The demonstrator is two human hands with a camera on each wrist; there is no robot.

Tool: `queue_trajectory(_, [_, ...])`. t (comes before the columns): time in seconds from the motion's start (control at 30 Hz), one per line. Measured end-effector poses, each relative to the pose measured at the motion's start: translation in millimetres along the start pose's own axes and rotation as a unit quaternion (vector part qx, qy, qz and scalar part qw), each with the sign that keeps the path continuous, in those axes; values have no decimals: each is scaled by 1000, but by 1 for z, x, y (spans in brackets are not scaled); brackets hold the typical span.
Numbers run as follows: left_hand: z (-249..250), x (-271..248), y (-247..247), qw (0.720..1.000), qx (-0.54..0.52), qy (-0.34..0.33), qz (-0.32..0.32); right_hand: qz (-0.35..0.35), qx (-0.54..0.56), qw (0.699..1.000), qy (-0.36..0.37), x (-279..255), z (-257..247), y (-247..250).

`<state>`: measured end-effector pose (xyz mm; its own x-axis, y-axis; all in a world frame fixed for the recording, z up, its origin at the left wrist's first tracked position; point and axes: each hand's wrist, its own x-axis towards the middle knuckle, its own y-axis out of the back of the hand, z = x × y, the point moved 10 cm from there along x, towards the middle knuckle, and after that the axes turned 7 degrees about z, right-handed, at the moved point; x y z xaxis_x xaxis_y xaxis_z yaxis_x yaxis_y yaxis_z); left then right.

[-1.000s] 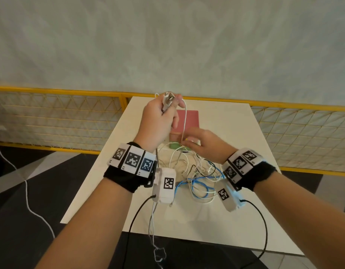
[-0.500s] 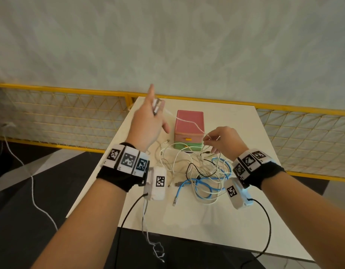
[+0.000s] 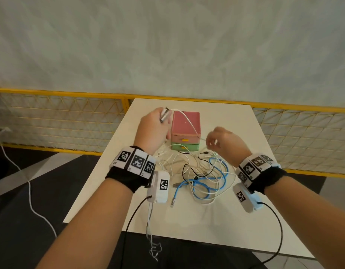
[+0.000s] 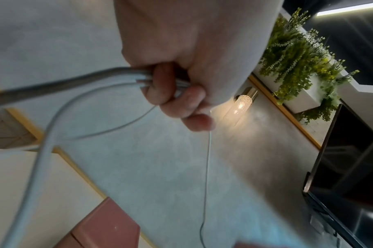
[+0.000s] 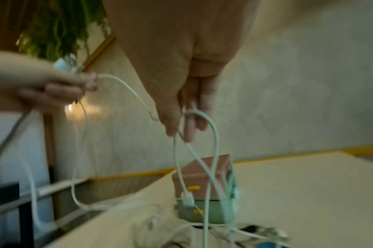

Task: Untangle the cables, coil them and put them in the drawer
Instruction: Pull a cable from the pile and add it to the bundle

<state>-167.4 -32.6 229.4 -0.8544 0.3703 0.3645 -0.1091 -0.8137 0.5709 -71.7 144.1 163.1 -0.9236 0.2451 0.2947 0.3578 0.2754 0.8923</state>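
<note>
My left hand (image 3: 154, 129) grips a bunch of white cable (image 3: 189, 123) loops, with a plug end sticking up from the fist; the left wrist view shows its fingers (image 4: 177, 94) curled round the strands. The cable arcs across the pink-and-green drawer box (image 3: 186, 131) to my right hand (image 3: 224, 142). That hand pinches it, and a loop hangs over its fingers (image 5: 189, 124). Both drawers look closed, each with a yellow handle. A tangle of white, blue (image 3: 200, 183) and black (image 3: 184, 169) cables lies on the white table (image 3: 235, 220) between my wrists.
A yellow mesh railing (image 3: 61, 113) runs behind and beside the table, with a grey wall above it. A white cord (image 3: 30, 191) trails on the dark floor at left. A lit wall lamp (image 4: 240, 104), plants (image 4: 298, 58) and a dark screen (image 4: 351, 167) show in the left wrist view.
My right hand has moved right, away from the left, drawing a span of white cable between them. My left hand's fingers opened briefly, then curled round the bundle again.
</note>
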Motion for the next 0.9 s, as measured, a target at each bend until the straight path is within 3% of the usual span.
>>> queue_trajectory(0.07, [-2, 4, 5, 1000, -18, 5, 16, -116, -100, 988, -21, -11, 23, -29])
queue_trajectory(0.1, [0, 4, 5, 1000, -29, 2, 11, -140, -106, 983, -45, -16, 31, -35])
queue_trajectory(0.17, [9, 2, 1, 998, -54, -19, -14, -85, -67, 991, -78, -13, 34, -27])
queue_trajectory(0.23, [22, -4, -6, 995, -64, -48, -51, 0, 34, 998, -60, -4, 16, -12])
queue_trajectory(0.33, [35, -9, -10, 991, -92, -73, -67, -32, 159, 987, 22, 7, -32, -12])
queue_trajectory(0.4, [36, -4, 0, 989, -127, -65, -25, -93, 162, 980, 63, 7, -54, -27])
queue_trajectory(0.5, [26, 6, 32, 977, -194, -34, 77, -168, 173, 971, 3, -2, -41, -58])
queue_trajectory(0.57, [13, 10, 51, 973, -188, -7, 130, -171, 195, 964, -58, -6, -23, -65])
queue_trajectory(0.63, [2, 11, 58, 976, -170, 23, 135, -128, 216, 963, -100, -4, -9, -54])
queue_trajectory(0.7, [1, 7, 52, 980, -171, 28, 99, -68, 224, 967, -97, 2, -8, -34])
queue_trajectory(0.77, [18, -3, 33, 987, -158, -10, 18, -23, 201, 978, -56, 12, -20, -12])
queue_trajectory(0.9, [33, -25, -28, 981, 12, -63, -182, 40, 162, 986, 27, 23, -54, 18])
